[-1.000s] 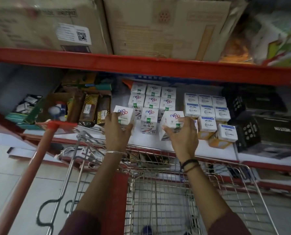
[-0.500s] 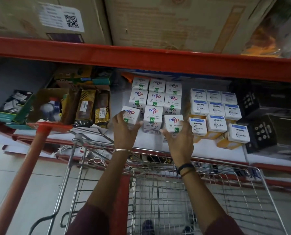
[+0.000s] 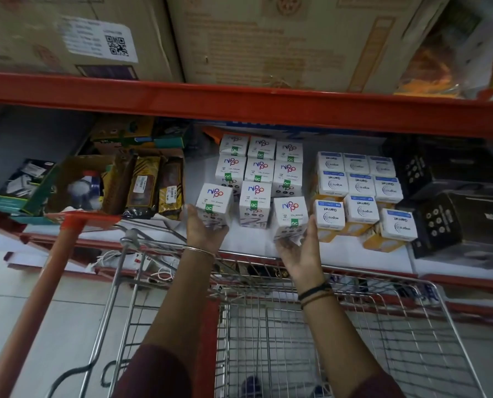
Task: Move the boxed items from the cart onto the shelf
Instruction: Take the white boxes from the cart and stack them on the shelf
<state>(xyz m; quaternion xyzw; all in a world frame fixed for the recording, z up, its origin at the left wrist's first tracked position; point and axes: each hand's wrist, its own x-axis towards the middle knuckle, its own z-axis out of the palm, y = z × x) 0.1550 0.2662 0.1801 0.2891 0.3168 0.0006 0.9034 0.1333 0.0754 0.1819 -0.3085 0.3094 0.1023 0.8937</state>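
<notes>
Two white Nippo boxes stand at the front of the white shelf (image 3: 248,245). My left hand (image 3: 203,229) grips the left Nippo box (image 3: 214,200) from below and behind. My right hand (image 3: 298,248) cups the right Nippo box (image 3: 290,214), fingers around its lower side. Between them stands a third Nippo box (image 3: 254,203), in front of several more stacked Nippo boxes (image 3: 261,160). The wire cart (image 3: 268,326) sits right under my arms, against the shelf edge; its visible basket shows no boxes.
Several white Wipro Garnet boxes (image 3: 360,191) stand right of my right hand. Black boxes (image 3: 451,214) fill the far right. Brown packets (image 3: 153,188) and an open carton (image 3: 78,185) lie left. A red shelf beam (image 3: 239,106) with large cartons (image 3: 282,38) hangs above. An orange pole (image 3: 35,305) leans at left.
Both hands have set their boxes lower and nearer the shelf's front. The right box now stands beside the Wipro boxes, and my right hand has turned palm-up under it.
</notes>
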